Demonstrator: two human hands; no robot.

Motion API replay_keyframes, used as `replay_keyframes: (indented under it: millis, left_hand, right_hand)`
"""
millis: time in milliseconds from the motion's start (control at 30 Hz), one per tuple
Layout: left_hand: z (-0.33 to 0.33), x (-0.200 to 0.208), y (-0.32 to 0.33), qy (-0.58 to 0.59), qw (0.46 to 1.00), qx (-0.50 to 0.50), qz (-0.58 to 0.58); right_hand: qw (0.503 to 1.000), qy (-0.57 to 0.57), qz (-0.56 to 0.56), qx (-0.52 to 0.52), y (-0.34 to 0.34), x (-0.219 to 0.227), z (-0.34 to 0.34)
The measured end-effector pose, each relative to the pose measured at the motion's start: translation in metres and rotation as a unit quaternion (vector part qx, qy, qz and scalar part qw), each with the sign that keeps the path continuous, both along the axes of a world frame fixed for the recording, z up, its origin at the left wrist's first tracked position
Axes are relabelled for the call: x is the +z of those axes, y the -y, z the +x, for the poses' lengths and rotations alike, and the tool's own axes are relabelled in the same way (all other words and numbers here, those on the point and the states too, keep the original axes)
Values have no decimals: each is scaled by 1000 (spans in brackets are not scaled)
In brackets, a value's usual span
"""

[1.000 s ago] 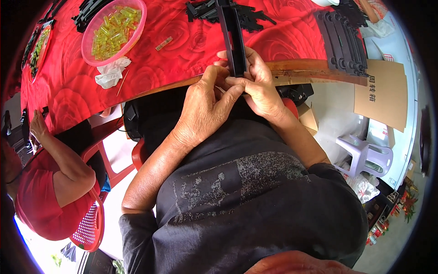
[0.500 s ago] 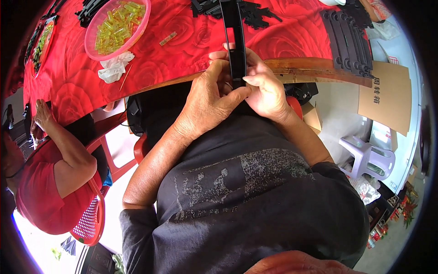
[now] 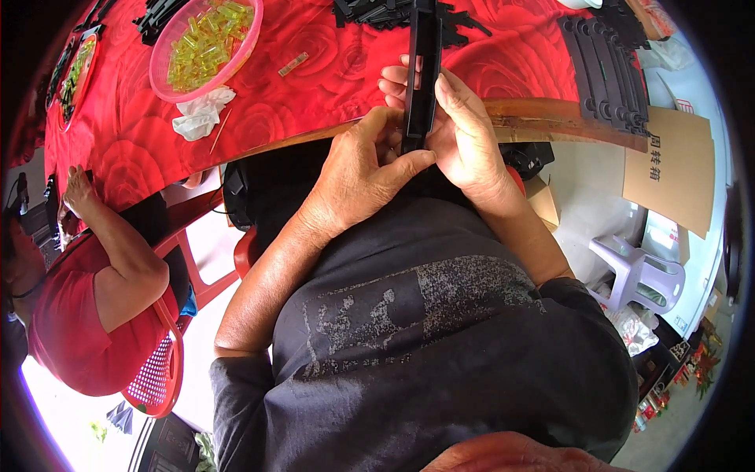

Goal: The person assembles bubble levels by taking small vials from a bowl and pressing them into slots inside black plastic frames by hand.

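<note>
A long, narrow black plastic bar (image 3: pixel 423 75) with a slot in it stands nearly lengthwise before me, over the table's edge. My left hand (image 3: pixel 362 161) is closed round its near end, with thumb and fingers pinching it from the left. My right hand (image 3: pixel 472 130) is wrapped about the middle from the right; its fingertips show past the left side and the thumb lies along the right side. Part of the fingers is hidden behind the bar.
A pink basket (image 3: pixel 157 67) holds yellow-green clear tubes. Near it lie crumpled white tissue (image 3: pixel 200 114), a thin stick (image 3: pixel 220 130) and a small strip (image 3: pixel 293 64). Black parts (image 3: pixel 370 14) pile up at the back; long black pieces (image 3: pixel 602 75) lie right. A person in red (image 3: pixel 94 315) sits left.
The bar has shifted slightly to the right and turned, showing more of its side. My right thumb has moved up from the near end to lie along it.
</note>
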State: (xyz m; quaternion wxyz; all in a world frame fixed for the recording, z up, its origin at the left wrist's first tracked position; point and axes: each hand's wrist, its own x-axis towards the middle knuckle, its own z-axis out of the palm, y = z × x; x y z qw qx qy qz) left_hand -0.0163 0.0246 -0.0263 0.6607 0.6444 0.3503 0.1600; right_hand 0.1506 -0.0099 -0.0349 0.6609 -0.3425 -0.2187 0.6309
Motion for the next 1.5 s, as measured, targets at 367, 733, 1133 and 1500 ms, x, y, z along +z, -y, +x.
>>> replay_keyframes:
  millis: [367, 733, 1133, 1500]
  left_hand:
    - [-22, 1, -30, -20, 984, 118, 132]
    - [-79, 22, -122, -222, 839, 279, 411]
    - [-120, 13, -191, -351, 807, 149, 450]
    - [-112, 10, -200, -409, 784, 64, 463]
  right_hand:
    - [999, -12, 31, 7, -8, -8, 3]
    - [1000, 8, 6, 13, -4, -13, 0]
    - [1000, 9, -16, 15, -3, -20, 0]
    - [999, 0, -26, 28, -6, -20, 3]
